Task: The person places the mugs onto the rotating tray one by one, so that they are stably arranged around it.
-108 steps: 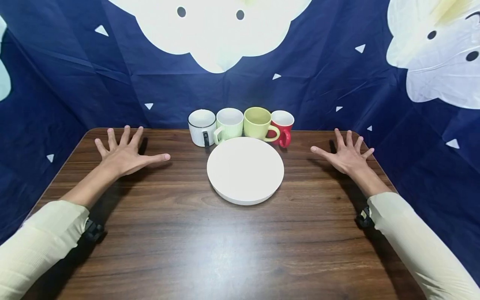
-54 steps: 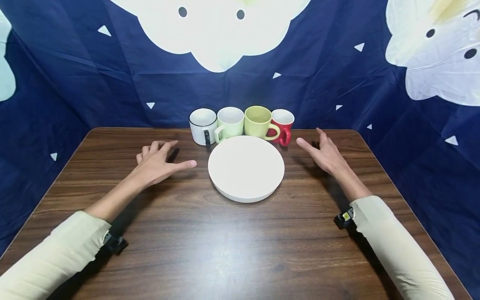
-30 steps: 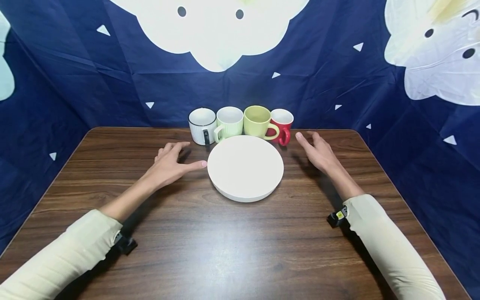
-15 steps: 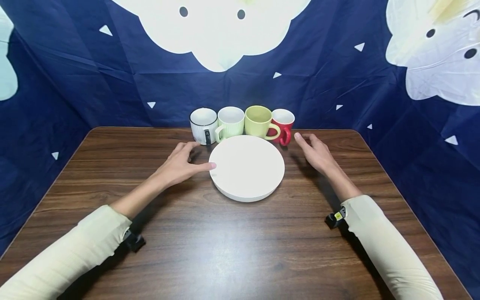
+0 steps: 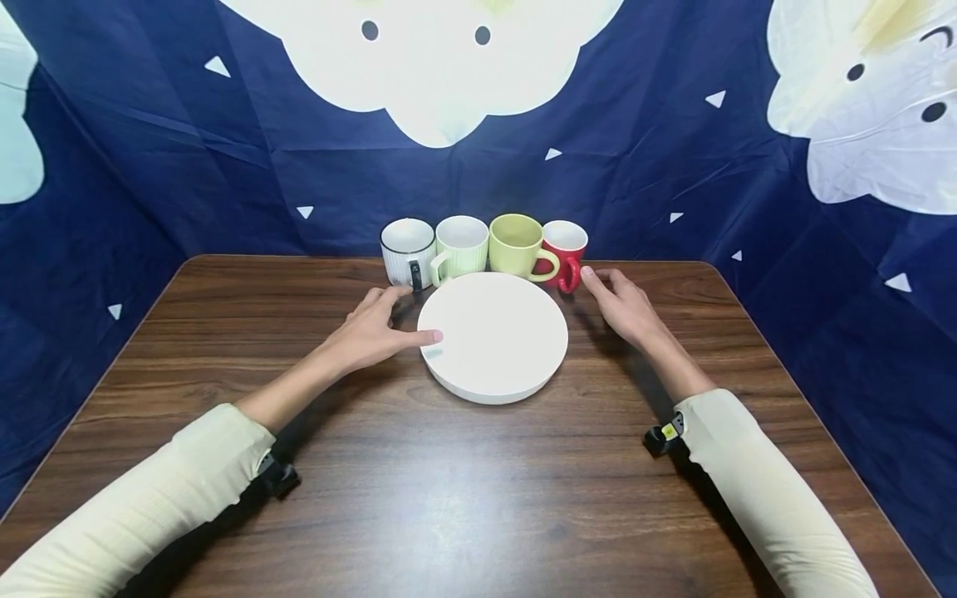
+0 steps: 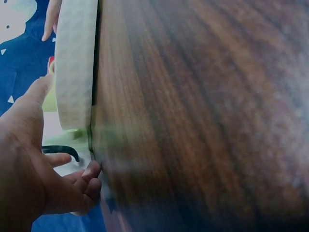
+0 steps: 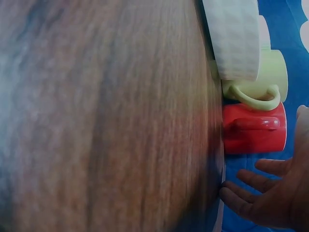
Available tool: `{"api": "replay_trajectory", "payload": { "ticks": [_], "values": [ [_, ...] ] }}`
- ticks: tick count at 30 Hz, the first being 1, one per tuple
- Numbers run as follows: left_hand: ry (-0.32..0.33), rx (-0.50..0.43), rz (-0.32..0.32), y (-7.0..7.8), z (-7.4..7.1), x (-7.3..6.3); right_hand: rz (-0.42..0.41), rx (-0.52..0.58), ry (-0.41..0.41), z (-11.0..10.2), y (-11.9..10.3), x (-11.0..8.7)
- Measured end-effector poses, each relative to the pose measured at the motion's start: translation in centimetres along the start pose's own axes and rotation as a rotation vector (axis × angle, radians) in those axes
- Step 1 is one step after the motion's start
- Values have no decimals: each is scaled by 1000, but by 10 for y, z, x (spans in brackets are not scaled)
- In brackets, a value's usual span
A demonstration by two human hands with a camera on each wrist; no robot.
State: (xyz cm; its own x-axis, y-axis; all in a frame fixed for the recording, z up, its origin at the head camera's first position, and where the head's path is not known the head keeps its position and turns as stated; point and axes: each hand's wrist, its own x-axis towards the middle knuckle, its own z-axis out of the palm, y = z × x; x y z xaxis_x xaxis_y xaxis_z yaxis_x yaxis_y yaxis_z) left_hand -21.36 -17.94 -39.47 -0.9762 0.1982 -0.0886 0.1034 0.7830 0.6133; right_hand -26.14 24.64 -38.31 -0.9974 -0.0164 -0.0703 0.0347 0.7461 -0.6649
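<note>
White dish (image 5: 493, 336) unmoved; left hand (image 5: 366, 330) now at its left edge, right hand (image 5: 628, 311) nearer its right, fingers loosely spread.

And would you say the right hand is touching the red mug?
Apart: the right wrist view shows blue cloth between the right hand and red mug.

Navy cloth backdrop (image 5: 643, 158), white cloud faces (image 5: 434, 75), brown wood-grain table (image 5: 591, 473), bright glare (image 5: 449, 515)
</note>
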Motion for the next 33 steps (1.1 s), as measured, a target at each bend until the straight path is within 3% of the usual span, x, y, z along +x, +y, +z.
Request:
{"api": "replay_trajectory", "payload": {
  "ticks": [20, 33],
  "values": [
    [8, 5, -8, -3, 3, -3, 11, 26, 1, 4, 0, 1],
    [31, -52, -4, -1, 7, -3, 27, 55, -1, 5, -5, 1]
  ]
}}
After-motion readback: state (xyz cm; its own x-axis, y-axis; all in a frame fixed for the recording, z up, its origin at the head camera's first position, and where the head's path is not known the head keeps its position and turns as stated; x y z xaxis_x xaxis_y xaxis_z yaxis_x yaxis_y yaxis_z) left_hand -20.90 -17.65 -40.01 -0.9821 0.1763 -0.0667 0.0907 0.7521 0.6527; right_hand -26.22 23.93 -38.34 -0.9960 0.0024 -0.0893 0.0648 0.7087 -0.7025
